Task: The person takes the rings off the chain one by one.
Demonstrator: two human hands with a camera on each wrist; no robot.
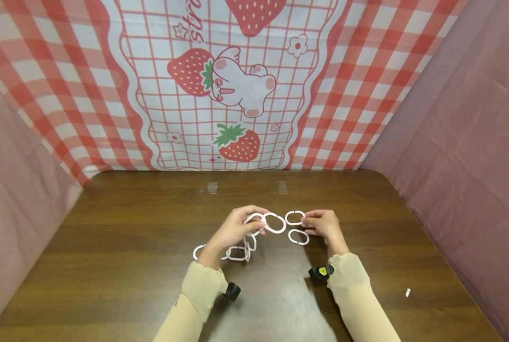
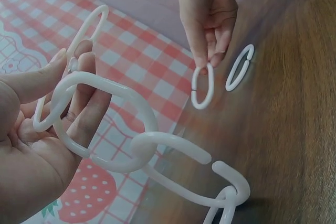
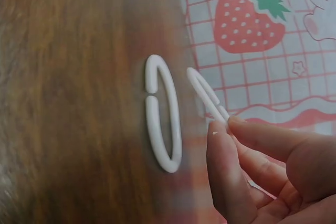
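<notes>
My left hand [image 1: 230,230] pinches a white plastic chain link [image 2: 39,114] between thumb and fingers. From it a chain of several joined oval links [image 2: 113,85] hangs and trails down to the table, partly hidden behind my left wrist in the head view. One more link of the chain sticks out past the fingertips toward the right. My right hand [image 1: 326,224] holds a single loose white link [image 2: 211,87] by its end, between thumb and fingertips. Below it, a second loose link [image 3: 153,119] lies flat on the table, with a narrow gap in its side.
The brown wooden table [image 1: 130,209] reaches back to a strawberry-print cloth [image 1: 335,118]. Clear tape pieces [image 1: 212,188] stick near its back edge. A small white piece [image 1: 408,292] lies at the right. Pink cloth [image 1: 459,142] hangs along the sides.
</notes>
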